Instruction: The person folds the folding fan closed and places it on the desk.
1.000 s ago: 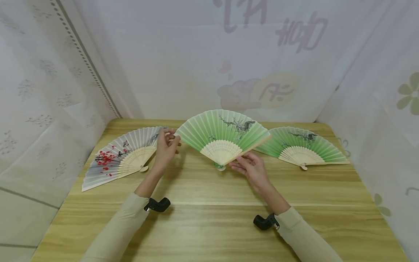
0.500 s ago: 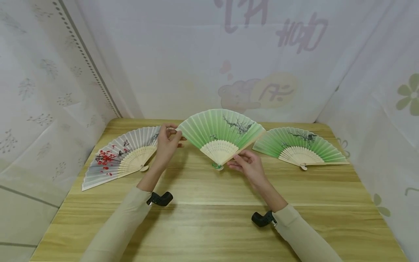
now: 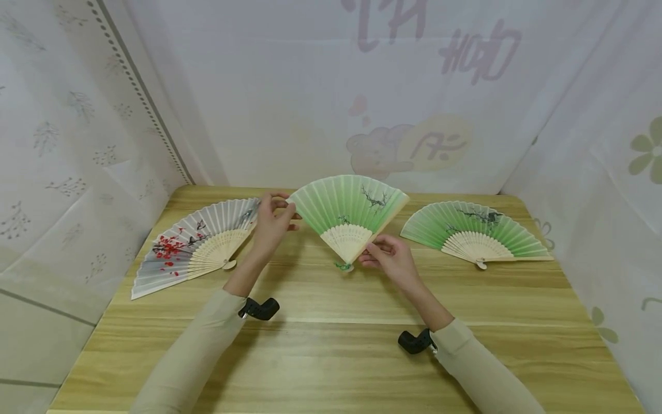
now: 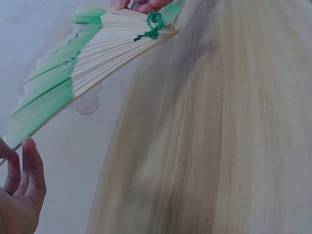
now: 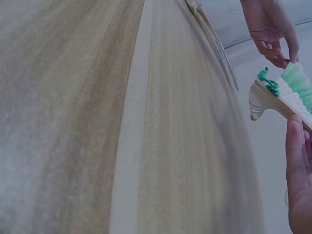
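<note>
Between my two hands a green folding fan (image 3: 343, 207), partly spread, is held up over the table's far half. It has pale ribs, a dark branch print and a green knotted cord (image 4: 155, 24) at its pivot. My left hand (image 3: 274, 221) pinches the upper left corner of its leaf between thumb and fingers. On the other side my right hand (image 3: 395, 261) grips the right outer rib low down, near the pivot. The right wrist view shows the fan's stacked rib ends (image 5: 257, 102) close to the right fingers (image 5: 295, 146).
A white-grey fan (image 3: 176, 253) with red blossoms lies spread at the left, its upper corner near my left hand. Another spread green fan (image 3: 481, 230) lies at the right. The wooden table (image 3: 331, 356) meets hanging cloth (image 3: 258, 103) at the back and sides.
The held fan has narrowed: its right edge has drawn inward and less of the branch print shows. My left hand has moved slightly right; the right hand has stayed nearly in place.
</note>
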The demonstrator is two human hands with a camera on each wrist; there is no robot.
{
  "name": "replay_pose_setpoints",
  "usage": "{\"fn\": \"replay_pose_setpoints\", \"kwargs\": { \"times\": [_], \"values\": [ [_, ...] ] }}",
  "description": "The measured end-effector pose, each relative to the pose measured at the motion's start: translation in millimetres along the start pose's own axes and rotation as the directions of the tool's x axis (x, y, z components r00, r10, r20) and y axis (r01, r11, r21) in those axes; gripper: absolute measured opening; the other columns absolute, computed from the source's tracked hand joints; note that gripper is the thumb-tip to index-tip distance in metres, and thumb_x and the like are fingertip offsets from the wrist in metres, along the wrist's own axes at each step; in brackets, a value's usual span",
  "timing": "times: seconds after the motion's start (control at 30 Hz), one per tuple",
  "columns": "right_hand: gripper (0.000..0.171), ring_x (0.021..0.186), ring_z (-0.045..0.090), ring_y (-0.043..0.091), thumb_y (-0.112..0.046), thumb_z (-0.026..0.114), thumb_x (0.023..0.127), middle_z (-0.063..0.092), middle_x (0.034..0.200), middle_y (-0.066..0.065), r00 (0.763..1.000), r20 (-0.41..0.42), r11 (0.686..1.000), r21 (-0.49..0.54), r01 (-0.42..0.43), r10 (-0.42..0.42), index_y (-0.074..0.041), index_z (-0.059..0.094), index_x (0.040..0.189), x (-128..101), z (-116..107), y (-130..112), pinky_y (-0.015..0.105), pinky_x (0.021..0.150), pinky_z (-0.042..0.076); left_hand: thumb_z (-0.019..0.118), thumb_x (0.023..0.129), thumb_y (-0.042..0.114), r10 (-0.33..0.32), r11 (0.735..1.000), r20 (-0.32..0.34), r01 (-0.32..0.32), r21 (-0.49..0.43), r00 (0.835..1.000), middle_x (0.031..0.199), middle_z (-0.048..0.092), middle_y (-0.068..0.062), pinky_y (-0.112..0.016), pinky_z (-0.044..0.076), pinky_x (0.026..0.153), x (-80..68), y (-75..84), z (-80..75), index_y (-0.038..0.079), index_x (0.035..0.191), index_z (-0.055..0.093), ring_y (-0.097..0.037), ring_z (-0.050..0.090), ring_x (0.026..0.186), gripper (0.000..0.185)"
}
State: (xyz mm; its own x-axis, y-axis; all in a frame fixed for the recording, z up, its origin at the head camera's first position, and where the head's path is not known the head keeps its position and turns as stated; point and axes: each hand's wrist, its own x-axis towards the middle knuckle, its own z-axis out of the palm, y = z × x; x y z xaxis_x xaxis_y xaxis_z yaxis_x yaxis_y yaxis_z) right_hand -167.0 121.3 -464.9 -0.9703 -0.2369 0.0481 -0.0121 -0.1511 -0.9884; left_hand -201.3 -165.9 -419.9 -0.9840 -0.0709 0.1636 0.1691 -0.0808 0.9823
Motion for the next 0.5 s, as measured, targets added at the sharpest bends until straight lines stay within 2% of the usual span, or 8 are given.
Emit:
{"fn": "replay_pose_setpoints", "kwargs": {
  "times": [0.17,0.3,0.4,0.5],
  "values": [
    [0.014,0.077,0.072,0.028,0.004,0.062,0.099,0.067,0.09,0.03,1.0,0.009,0.999,-0.047,0.008,-0.008,0.017,0.06,0.105,0.9,0.8,-1.5,0.042,0.074,0.061,0.051,0.101,-0.005,-0.017,0.999,0.044,0.015,0.033,0.999,0.105,0.048,-0.019,-0.031,0.06,0.06,-4.5,19.4,8.5,-0.014,0.132,0.037,-0.026,0.066,0.077,0.035],
    [0.011,0.078,0.072,0.032,0.004,0.062,0.099,0.068,0.088,0.027,0.999,0.032,0.996,-0.09,0.024,-0.021,0.015,0.061,0.103,2.4,0.0,0.8,0.043,0.073,0.061,0.052,0.102,-0.001,-0.009,0.998,0.045,0.006,0.055,0.999,0.105,0.05,-0.016,-0.029,0.059,0.06,-0.6,11.7,11.2,-0.009,0.131,0.04,-0.036,0.067,0.082,0.032],
    [0.011,0.078,0.072,0.033,0.004,0.061,0.1,0.068,0.088,0.027,0.999,0.038,0.994,-0.112,0.011,-0.007,0.015,0.061,0.104,3.2,1.4,0.4,0.044,0.074,0.061,0.053,0.103,0.002,-0.006,0.998,0.041,0.003,0.068,0.999,0.105,0.049,-0.014,-0.028,0.059,0.059,3.7,2.5,12.2,-0.004,0.13,0.042,-0.044,0.065,0.086,0.03],
    [0.012,0.077,0.071,0.031,0.005,0.06,0.1,0.068,0.089,0.029,0.999,0.04,0.993,-0.12,-0.011,0.016,0.015,0.061,0.105,3.1,3.7,-2.1,0.043,0.074,0.061,0.053,0.103,0.002,-0.008,0.997,0.035,0.005,0.072,0.999,0.105,0.048,-0.014,-0.028,0.059,0.057,5.3,1.3,14.5,-0.004,0.131,0.042,-0.049,0.063,0.088,0.031]
  ]
}}
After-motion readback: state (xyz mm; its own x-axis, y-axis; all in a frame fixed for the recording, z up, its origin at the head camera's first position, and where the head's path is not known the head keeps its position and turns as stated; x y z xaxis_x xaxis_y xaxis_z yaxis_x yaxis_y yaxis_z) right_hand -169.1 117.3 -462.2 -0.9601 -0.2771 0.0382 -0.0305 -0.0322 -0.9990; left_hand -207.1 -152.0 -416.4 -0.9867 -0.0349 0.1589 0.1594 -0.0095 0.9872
